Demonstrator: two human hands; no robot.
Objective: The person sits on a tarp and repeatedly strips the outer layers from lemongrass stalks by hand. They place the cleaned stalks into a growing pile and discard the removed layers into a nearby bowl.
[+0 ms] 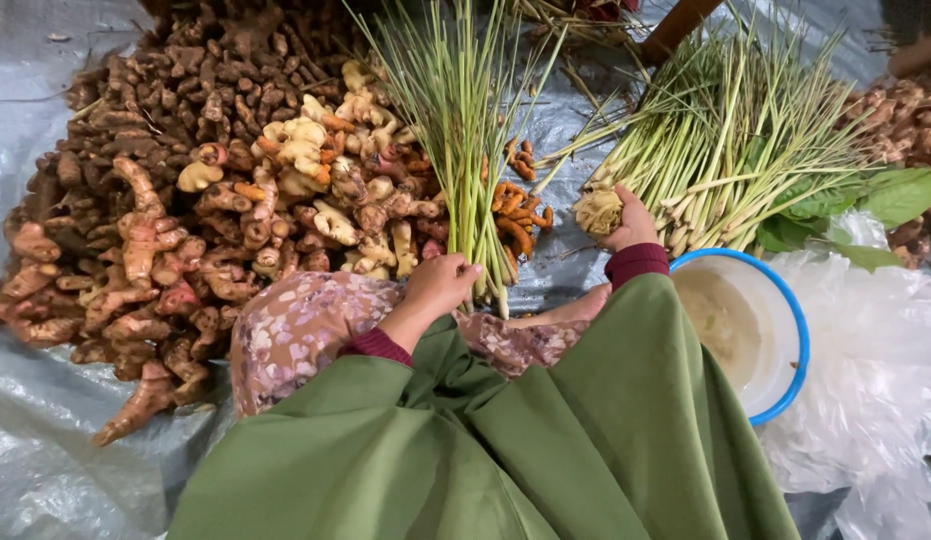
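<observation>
Lemongrass bundle (463, 150): stood upright just right of the root heap (185, 170), long axis running away from the person, cut ends down. Left hand (440, 285) clenched around its base. Stalks pale green, thin, fanning at the top. Right hand (630, 222), further right of the heap, grasped a pale fibrous clump (597, 210).

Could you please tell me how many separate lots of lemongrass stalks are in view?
2: one bunch upright in the left hand, one heap lying beyond the right hand. More may lie past the top edge.
</observation>
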